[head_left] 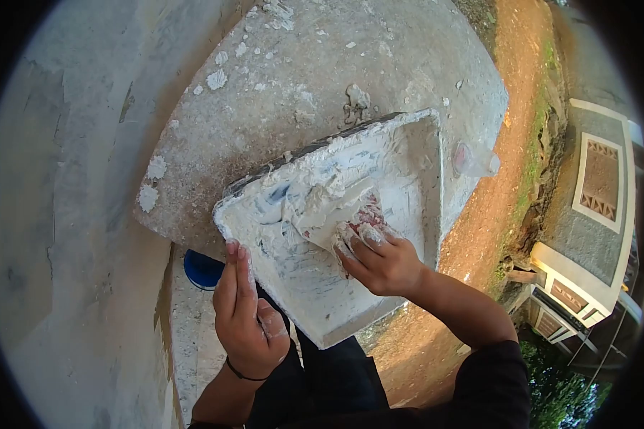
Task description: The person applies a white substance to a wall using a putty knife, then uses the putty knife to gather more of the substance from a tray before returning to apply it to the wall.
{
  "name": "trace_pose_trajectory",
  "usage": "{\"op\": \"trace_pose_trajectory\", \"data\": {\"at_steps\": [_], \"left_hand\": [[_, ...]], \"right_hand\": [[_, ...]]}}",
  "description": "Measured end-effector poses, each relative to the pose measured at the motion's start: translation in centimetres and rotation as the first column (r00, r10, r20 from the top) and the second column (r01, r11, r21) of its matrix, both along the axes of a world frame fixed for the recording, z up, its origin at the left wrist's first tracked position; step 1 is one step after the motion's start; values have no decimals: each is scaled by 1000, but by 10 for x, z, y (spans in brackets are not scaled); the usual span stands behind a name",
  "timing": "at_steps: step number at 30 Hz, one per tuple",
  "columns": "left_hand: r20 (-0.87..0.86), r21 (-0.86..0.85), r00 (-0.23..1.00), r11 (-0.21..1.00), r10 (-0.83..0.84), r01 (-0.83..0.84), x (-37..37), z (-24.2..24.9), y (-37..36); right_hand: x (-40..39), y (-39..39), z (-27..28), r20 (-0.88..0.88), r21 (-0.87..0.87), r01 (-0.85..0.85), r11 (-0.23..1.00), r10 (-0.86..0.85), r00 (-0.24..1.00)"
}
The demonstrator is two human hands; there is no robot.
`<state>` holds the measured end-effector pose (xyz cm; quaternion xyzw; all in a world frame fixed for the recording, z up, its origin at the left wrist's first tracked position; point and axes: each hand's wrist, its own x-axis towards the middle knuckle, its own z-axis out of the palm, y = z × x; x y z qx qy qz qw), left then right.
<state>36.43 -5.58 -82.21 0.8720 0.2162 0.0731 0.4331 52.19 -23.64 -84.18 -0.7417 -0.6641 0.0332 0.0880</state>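
Note:
A shallow tray (438, 189), caked with white plaster, sits tilted in the middle of the view, partly over a stained board. Inside it, my right hand (379, 261) is closed around a flat scraper (370, 209) smeared with plaster, with some reddish surface showing. White paste coats those fingertips. A soft heap of plaster (325, 193) lies against the scraper's far side. My left hand (250, 318) rests its stretched fingers against the tray's near left corner, thumb apart; its palm side is hidden.
The stained board (286, 93) carries plaster splashes, and a clear plastic container (476, 159) lies near its right edge. A grey wall (79, 214) stands at left. Part of a blue bucket (200, 269) shows below the board. Bare earth (472, 286) and a building (597, 193) are at right.

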Motion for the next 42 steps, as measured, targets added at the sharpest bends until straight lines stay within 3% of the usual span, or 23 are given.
{"op": "trace_pose_trajectory", "data": {"at_steps": [5, 8, 14, 18, 24, 28, 32, 36, 42], "left_hand": [[-3, 13, 1000, 1000, 22, -22, 0, 0, -1], [1, 10, 1000, 1000, 27, -27, 0, -2, -2], [-21, 21, 999, 999, 25, -25, 1, -1, -3], [3, 29, 1000, 999, 19, -19, 0, -2, -4], [-22, 35, 1000, 999, 14, -13, 1, -2, -3], [-11, 25, 1000, 1000, 8, -8, 0, -2, -3], [-15, 24, 1000, 1000, 2, -2, 0, -1, -3], [-25, 32, 1000, 999, 0, 1, 0, -1, 0], [-42, 25, 999, 1000, -15, 16, -2, 0, -5]], "right_hand": [[13, -4, 28, -74, -113, -52, 992, 44, 996], [22, 7, 38, 80, -1, -3, 1000, 3, 997], [5, 7, -9, 8, 9, 48, 999, -48, 999], [1, -8, 3, -29, 1, 78, 997, -78, 997], [8, 11, 26, 77, 103, 149, 984, -157, 985], [8, 22, -1, -34, -80, 160, 984, -163, 986], [8, 15, 27, -121, -93, 63, 994, -74, 990], [2, 3, 42, -28, -30, 71, 997, -72, 997], [-8, -4, 10, 63, 59, 57, 997, -60, 996]]}}
